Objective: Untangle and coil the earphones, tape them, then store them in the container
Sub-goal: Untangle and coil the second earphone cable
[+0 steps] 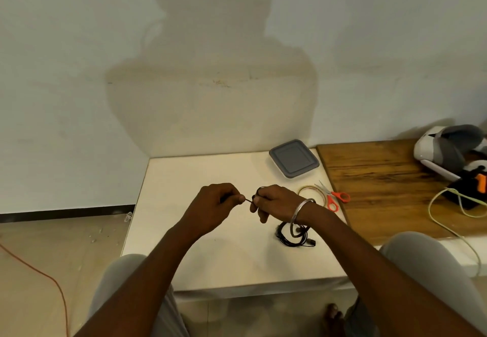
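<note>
i saw two hands over one white bench (197, 244). the left hand (218, 205) pinched a thin black earphone cable (249, 200) between its thumb and curled fingers. the cable ran taut to the right hand (274, 202), whose fingers were curled round a small bundle of it. under the right wrist one coiled black earphone set (286, 240) lay on the bench. at the back stood one closed grey-lidded container (293, 162). to its right lay one tape roll (311, 194) and one pair of orange-handled scissors (334, 199), touching.

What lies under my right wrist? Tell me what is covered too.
A coil of black earphones lies on the white table below the right hand's wrist. The wrist and its bangle cover the coil's far edge; that part cannot be seen.
</note>
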